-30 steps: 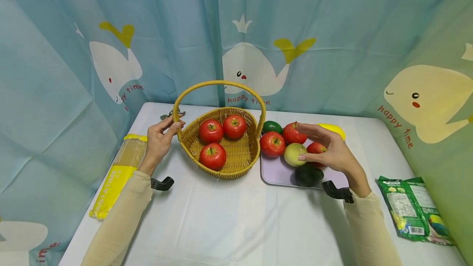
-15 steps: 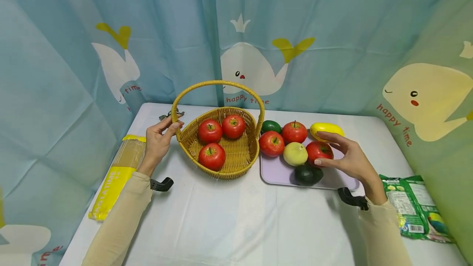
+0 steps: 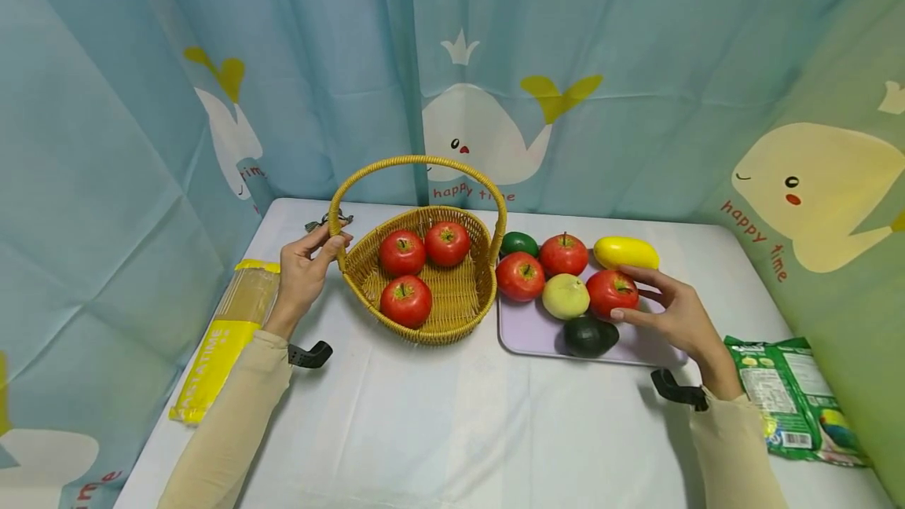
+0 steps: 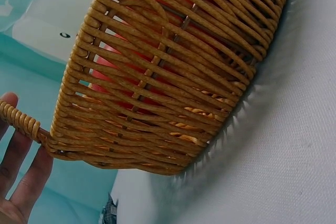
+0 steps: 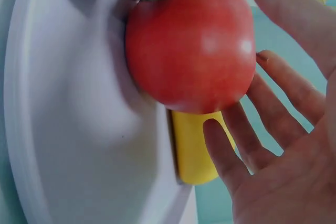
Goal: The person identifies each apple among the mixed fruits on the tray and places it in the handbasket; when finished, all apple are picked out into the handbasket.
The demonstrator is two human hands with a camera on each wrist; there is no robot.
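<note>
My left hand (image 3: 304,277) holds the left base of the handle of a woven wicker basket (image 3: 456,313); its fingers show beside the handle in the left wrist view. Three red apples (image 3: 406,301) lie in the basket. To the right, my right hand (image 3: 679,316) reaches around a red apple (image 5: 191,48) on a lilac tray (image 3: 526,336), thumb in front and fingers behind. In the right wrist view those fingers are spread and fairly straight, right at the apple's side. Beside this apple are a pale green round fruit (image 3: 565,296) and a dark avocado (image 3: 590,336).
Two more red apples (image 3: 563,255), a green fruit (image 3: 519,243) and a yellow oblong fruit (image 3: 625,252) sit toward the tray's back. A yellow pasta pack (image 3: 222,344) lies at left, a green packet (image 3: 792,399) at right. A patterned curtain (image 3: 339,85) encloses the table.
My right hand has moved right, from over the pale green fruit to the apple beside it, uncovering the yellow fruit. My left hand and the basket stay in place.
</note>
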